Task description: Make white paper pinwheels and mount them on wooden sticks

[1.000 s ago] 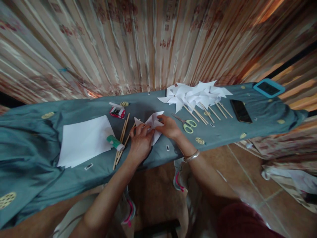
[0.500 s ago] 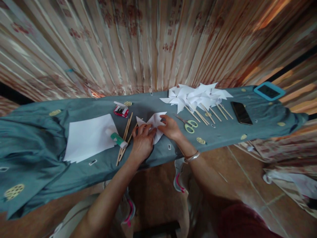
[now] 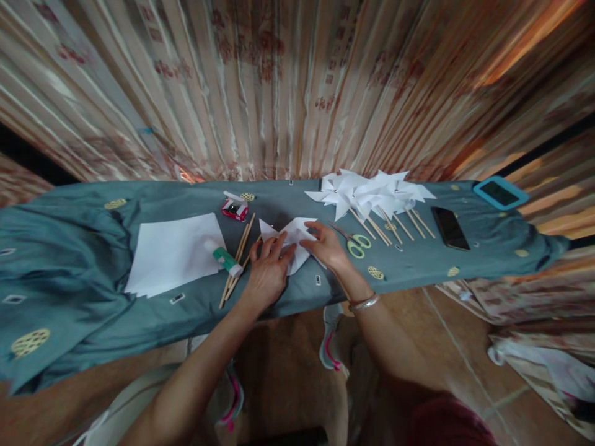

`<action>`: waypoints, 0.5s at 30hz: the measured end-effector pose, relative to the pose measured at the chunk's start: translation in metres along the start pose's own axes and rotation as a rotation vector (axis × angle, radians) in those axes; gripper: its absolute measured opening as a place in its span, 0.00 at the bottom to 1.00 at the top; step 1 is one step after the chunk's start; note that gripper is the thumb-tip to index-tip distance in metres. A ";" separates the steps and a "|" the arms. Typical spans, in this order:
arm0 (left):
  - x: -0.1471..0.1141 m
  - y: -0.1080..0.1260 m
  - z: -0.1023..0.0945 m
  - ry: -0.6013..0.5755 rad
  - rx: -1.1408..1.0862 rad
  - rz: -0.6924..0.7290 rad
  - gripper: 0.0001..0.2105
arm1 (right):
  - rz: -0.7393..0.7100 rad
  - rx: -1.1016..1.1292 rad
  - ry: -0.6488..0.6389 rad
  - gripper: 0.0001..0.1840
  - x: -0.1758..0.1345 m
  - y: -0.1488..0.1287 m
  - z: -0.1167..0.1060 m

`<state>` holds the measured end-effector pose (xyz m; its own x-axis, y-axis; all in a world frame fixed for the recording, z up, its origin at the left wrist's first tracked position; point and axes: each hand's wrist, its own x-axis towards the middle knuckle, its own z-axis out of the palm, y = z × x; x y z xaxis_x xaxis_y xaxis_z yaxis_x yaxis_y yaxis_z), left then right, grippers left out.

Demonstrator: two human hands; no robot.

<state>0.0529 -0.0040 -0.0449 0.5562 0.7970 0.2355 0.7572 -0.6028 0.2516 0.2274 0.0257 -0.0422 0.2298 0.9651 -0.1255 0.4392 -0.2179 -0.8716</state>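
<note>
A white paper pinwheel (image 3: 297, 232) with pointed blades lies on the cloth-covered table between my hands. My left hand (image 3: 269, 267) presses on its left part with bent fingers, hiding some of the paper. At its right side, my right hand (image 3: 325, 244) pinches a blade between thumb and fingers. Just left of my left hand lie several thin wooden sticks (image 3: 239, 257), with a green and white glue stick (image 3: 227, 259) touching them. Scissors (image 3: 357, 244) with green handles rest to the right of my right hand.
A stack of white paper (image 3: 174, 254) lies at left. Behind the sticks stands an opened small red box (image 3: 235, 209). Finished pinwheels (image 3: 372, 193) on sticks are heaped at back right, beside a black phone (image 3: 450, 228) and a blue-framed device (image 3: 502, 193).
The camera view has tilted slightly. Both hands stay on the pinwheel; the right fingers have shifted a little at its right blade.
</note>
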 end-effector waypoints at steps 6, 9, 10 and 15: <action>-0.004 0.000 -0.005 0.008 0.022 0.010 0.23 | 0.023 0.252 -0.067 0.31 -0.008 -0.005 -0.006; -0.005 0.001 -0.009 0.016 0.029 0.012 0.23 | 0.031 0.285 -0.077 0.31 -0.013 -0.008 -0.008; -0.005 0.002 -0.010 0.022 0.030 0.012 0.23 | 0.035 0.288 -0.076 0.31 -0.014 -0.010 -0.009; -0.005 0.004 -0.013 0.065 0.038 0.014 0.23 | 0.042 0.429 -0.032 0.32 -0.021 -0.015 -0.011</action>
<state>0.0486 -0.0107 -0.0333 0.5438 0.7838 0.2998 0.7629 -0.6106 0.2126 0.2256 0.0068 -0.0217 0.2102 0.9620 -0.1740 0.0271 -0.1837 -0.9826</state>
